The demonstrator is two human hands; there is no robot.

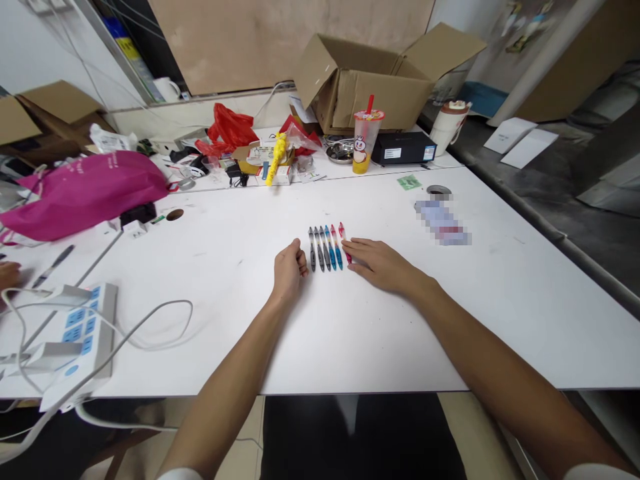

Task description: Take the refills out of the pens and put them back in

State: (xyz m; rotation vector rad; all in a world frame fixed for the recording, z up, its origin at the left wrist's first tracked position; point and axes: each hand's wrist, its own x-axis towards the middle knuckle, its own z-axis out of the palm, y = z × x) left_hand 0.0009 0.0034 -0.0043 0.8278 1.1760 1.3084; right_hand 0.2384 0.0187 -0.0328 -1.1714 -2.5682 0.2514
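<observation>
Several pens lie side by side on the white table [380,333], their tips and ends pointing away from and toward me. Black-and-grey pens [321,250] are on the left, blue ones [334,253] come after them, and a red pen [343,231] is at the right end. My left hand [290,268] rests just left of the row, its fingers curled in, with nothing visible in them. On the other side my right hand [373,260] lies with its fingers stretched out, fingertips touching the red pen and partly covering it.
A white power strip [103,333] with loose cables lies at the left, near a pink bag [100,190]. Toward the back stand a cup with a straw [361,150], a black box [404,148] and an open carton [375,100]. A tape roll [439,191] is at right. Another person's hand [9,277] shows far left.
</observation>
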